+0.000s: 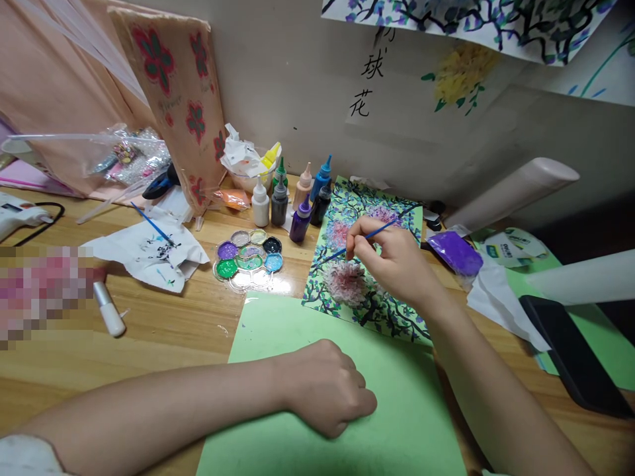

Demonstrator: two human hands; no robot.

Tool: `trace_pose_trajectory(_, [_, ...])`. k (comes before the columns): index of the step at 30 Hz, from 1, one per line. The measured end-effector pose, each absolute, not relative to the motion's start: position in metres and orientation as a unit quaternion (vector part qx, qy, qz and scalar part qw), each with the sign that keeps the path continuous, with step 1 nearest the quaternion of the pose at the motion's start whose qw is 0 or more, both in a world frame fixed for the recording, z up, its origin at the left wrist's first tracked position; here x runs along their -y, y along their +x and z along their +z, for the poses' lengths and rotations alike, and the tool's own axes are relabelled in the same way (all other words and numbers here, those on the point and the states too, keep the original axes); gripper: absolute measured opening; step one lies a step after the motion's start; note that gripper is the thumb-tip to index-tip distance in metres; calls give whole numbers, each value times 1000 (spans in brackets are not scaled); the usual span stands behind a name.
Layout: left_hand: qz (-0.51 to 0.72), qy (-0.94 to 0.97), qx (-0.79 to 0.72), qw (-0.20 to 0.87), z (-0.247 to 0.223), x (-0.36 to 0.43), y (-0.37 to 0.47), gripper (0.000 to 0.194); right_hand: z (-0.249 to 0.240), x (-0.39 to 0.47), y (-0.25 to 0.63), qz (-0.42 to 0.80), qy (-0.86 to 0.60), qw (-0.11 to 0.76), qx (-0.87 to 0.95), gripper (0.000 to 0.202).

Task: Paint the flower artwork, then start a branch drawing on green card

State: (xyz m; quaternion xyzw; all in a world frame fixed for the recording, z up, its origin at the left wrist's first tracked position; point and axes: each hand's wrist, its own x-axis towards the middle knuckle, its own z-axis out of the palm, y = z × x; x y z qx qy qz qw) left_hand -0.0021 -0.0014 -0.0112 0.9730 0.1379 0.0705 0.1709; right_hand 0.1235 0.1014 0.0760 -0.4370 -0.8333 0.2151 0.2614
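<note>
My right hand [391,261] pinches a blue paintbrush [381,229], held at a slant over a painted sheet [317,291] of dark branches, small leaves and puffy flowers. The brush tip points down left, close to the sheet; I cannot tell whether it touches. A grey-pink flower [346,282] lies just below that hand, with a pink and blue one [338,235] to its left. My left hand [330,390] rests as a closed fist on a plain green sheet [278,330], knuckles up and nothing seen in it. This sheet meets the painting's lower edge.
Left of the painting lies a palette [249,259] with wells of coloured paint. Behind it stand several paint bottles [301,218]. A second brush [153,225] lies on stained tissue [163,268]. At right are a purple packet [456,252] and a black phone-like slab [570,357].
</note>
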Motion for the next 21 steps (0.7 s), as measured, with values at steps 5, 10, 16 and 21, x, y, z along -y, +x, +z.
trace_pose_trajectory(5, [72, 973, -141, 167, -11, 2, -2, 13, 72, -103, 122, 204, -443, 243, 838, 18])
trace_pose_trajectory(10, [71, 973, -140, 169, -11, 2, -2, 14, 72, -103, 123, 201, -456, 241, 833, 17])
trace_pose_trajectory(16, [70, 974, -140, 164, -11, 2, -2, 12, 74, -102, 123, 203, -446, 250, 835, 17])
trace_pose_trajectory(21, [74, 974, -138, 166, -12, 2, -2, 13, 74, -102, 122, 202, -442, 255, 836, 18])
